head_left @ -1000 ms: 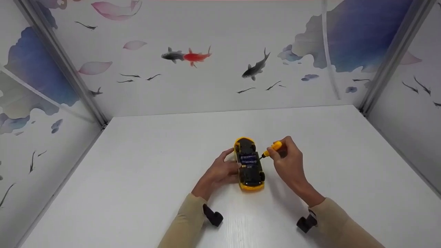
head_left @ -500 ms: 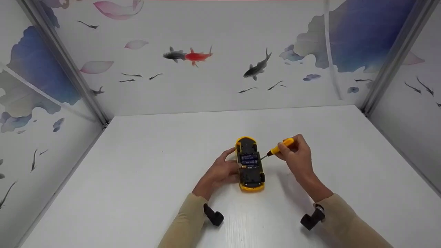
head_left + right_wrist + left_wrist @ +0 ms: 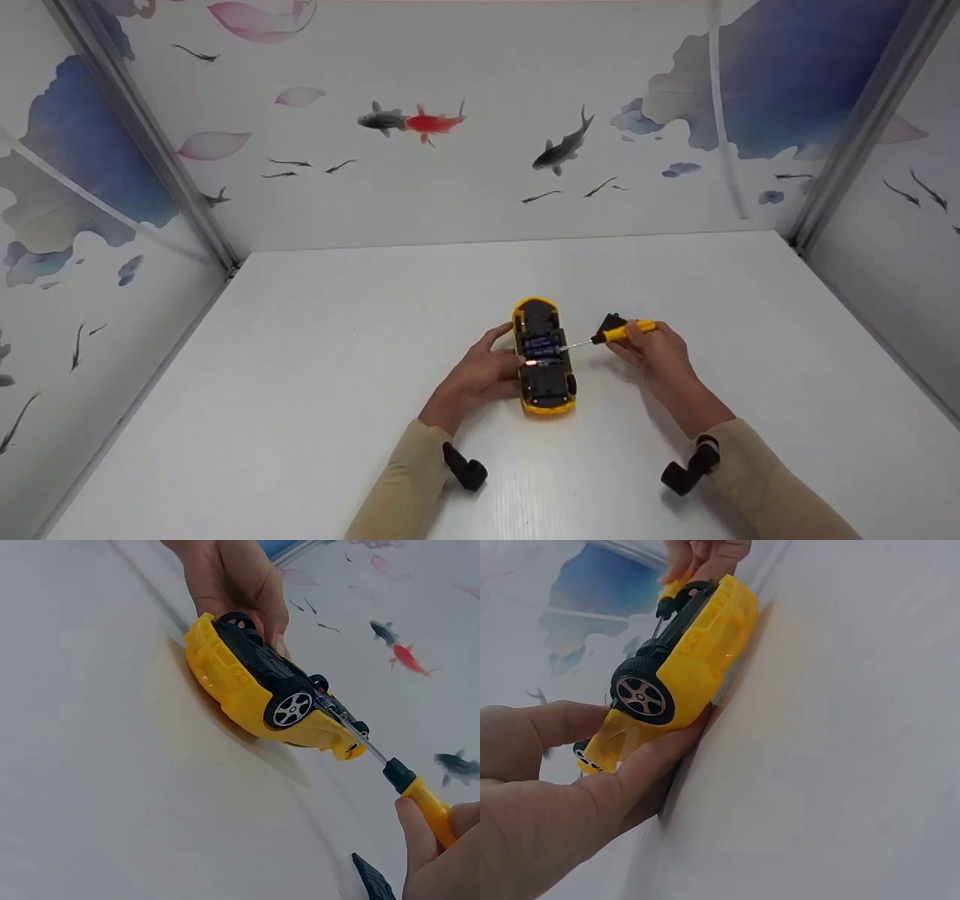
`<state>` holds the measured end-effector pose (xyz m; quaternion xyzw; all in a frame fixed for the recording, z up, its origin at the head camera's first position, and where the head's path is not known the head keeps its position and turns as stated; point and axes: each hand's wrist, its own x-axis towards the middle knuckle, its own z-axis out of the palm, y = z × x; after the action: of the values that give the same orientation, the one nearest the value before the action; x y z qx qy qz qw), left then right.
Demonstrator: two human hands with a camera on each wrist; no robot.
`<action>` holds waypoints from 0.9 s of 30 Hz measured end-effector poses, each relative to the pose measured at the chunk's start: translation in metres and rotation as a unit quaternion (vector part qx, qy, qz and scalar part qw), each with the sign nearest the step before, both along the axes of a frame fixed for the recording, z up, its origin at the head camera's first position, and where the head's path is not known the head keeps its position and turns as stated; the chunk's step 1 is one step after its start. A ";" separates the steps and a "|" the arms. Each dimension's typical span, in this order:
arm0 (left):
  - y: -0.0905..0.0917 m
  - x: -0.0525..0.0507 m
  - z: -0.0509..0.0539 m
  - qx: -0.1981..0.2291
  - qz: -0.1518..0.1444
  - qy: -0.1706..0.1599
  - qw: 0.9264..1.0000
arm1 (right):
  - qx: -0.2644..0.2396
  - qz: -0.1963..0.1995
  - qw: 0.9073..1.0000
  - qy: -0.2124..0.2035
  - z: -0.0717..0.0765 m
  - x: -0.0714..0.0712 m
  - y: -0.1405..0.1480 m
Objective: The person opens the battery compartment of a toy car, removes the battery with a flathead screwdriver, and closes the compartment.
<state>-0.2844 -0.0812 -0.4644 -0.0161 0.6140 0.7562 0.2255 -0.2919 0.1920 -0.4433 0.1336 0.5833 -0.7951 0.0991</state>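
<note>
A yellow toy car (image 3: 546, 386) lies upside down, its black underside up. Purple-blue batteries (image 3: 541, 349) show in the uncovered compartment amidships. My left hand (image 3: 480, 373) grips the car from its left side, with fingers and thumb around the body in the left wrist view. On the right, my right hand (image 3: 666, 364) holds a yellow-handled screwdriver (image 3: 631, 331). Its metal shaft points left, and the tip is at the right edge of the battery compartment. A small dark flat piece (image 3: 373, 879) is beside my right hand; whether the fingers touch it I cannot tell.
The car lies on a white table (image 3: 337, 390). White panels (image 3: 480, 202) printed with fish and petals stand at the back and both sides. A black camera (image 3: 466, 471) sits on the left wrist, another (image 3: 688, 469) on the right. Warm light glows near the car.
My right hand has moved right and lower, and the screwdriver lies flatter. The dark piece has come into view behind it. An orange glow now shows in the compartment. Left hand and car stay put.
</note>
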 end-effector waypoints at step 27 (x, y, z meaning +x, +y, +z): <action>0.000 -0.001 -0.001 0.029 0.000 -0.010 1.000 | 0.321 -0.018 0.915 0.243 0.033 0.032 -0.033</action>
<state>-0.2850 -0.0815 -0.4656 -0.0170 0.5900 0.7732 0.2319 -0.2603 0.1594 -0.4100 -0.0285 0.8108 -0.5746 -0.1081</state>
